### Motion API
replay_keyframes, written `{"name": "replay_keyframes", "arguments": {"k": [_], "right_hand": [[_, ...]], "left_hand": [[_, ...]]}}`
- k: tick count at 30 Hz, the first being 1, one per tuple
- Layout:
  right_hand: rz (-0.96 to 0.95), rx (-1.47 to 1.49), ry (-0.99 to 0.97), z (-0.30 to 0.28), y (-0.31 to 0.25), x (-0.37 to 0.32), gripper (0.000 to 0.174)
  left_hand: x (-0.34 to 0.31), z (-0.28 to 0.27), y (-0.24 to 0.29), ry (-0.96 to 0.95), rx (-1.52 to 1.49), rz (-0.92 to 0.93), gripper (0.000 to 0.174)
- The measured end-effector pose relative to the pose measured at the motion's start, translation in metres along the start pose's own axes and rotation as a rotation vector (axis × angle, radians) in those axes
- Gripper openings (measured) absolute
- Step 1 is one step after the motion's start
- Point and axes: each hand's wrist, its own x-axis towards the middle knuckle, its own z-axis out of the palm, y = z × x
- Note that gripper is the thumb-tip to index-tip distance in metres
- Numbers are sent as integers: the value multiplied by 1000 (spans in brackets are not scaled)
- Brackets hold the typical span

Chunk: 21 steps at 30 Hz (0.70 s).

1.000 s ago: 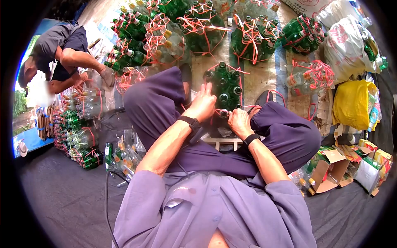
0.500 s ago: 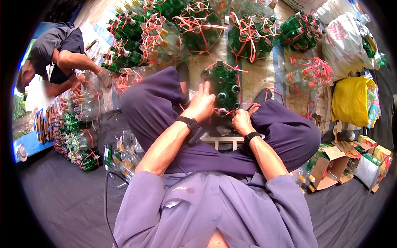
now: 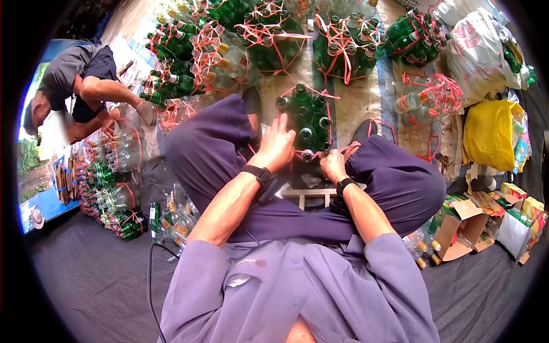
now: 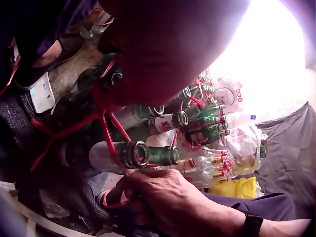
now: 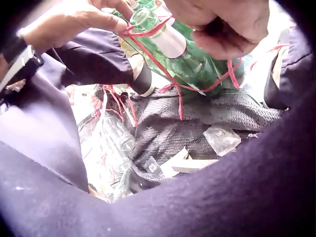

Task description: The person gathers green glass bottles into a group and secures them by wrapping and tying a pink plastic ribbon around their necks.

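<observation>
Between the person's legs stands a bundle of green bottles with pink string round their necks. At its left side the left hand pinches the string beside a bottle mouth; its index finger points along the bottles. By the bundle's near right corner, the right hand has curled fingers gripping string beneath a bottle mouth. The right wrist view shows string looped below the left fingertips. In the left wrist view the left hand is a dark blur, hiding some bottles.
More tied bottle bundles stand ahead. On the right are a white sack, a yellow bag and an open carton. Loose bottles lie left of the knee; another person bends over bottles at far left.
The right hand has shifted from the front bottle's mouth slightly right and down, with string running to it. The left hand has stayed beside the bundle, with its index finger extended.
</observation>
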Motion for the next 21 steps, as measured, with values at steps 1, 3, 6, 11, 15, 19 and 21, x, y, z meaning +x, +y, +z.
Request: {"name": "replay_keyframes", "arguments": {"k": [1, 3, 6, 11, 15, 19, 21], "right_hand": [[62, 31, 51, -5, -13, -3, 25], [124, 70, 102, -12, -24, -3, 32], [240, 253, -20, -12, -25, 2, 45], [279, 181, 40, -15, -33, 3, 51], [324, 128, 15, -28, -48, -2, 65], [357, 162, -60, -38, -53, -5, 58], [395, 209, -66, -42, -58, -7, 58]], "left_hand": [[0, 0, 0, 13, -8, 4, 32], [-1, -5, 3, 24, -19, -15, 33], [-5, -17, 14, 65, 39, -35, 33], [-4, -40, 37, 159, 182, 103, 19], [-2, -40, 54, 97, 60, 283, 11], [5, -15, 50, -119, -127, 341, 30], [7, -15, 52, -151, -128, 319, 33]]}}
